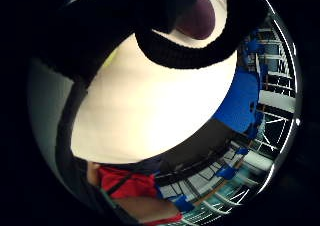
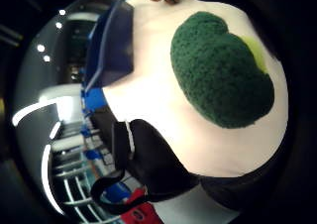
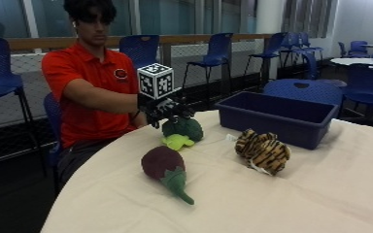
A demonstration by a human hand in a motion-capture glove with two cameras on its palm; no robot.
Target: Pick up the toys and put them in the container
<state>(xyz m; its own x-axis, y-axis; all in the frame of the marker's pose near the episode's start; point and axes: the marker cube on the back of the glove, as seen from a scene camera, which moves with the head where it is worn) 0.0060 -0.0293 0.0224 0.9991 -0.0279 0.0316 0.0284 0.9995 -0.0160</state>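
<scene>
no toy shows inside the blue container (image 3: 274,118) yet, so by my reading the task is barely begun and all three toys are left. taking the container as landmark and going left to right: the plush eggplant (image 3: 164,167) lies on the counter (image 3: 315,194) well to its left and nearer the camera; the plush broccoli (image 3: 181,132) sits near its left wall; the striped tiger toy (image 3: 262,150) lies just in front of it. the gloved right hand (image 3: 165,110) hangs right above the broccoli, arm outstretched from the seated person, palm down. its fingers (image 3: 178,112) curl downward, and whether they touch the broccoli i cannot tell.
</scene>
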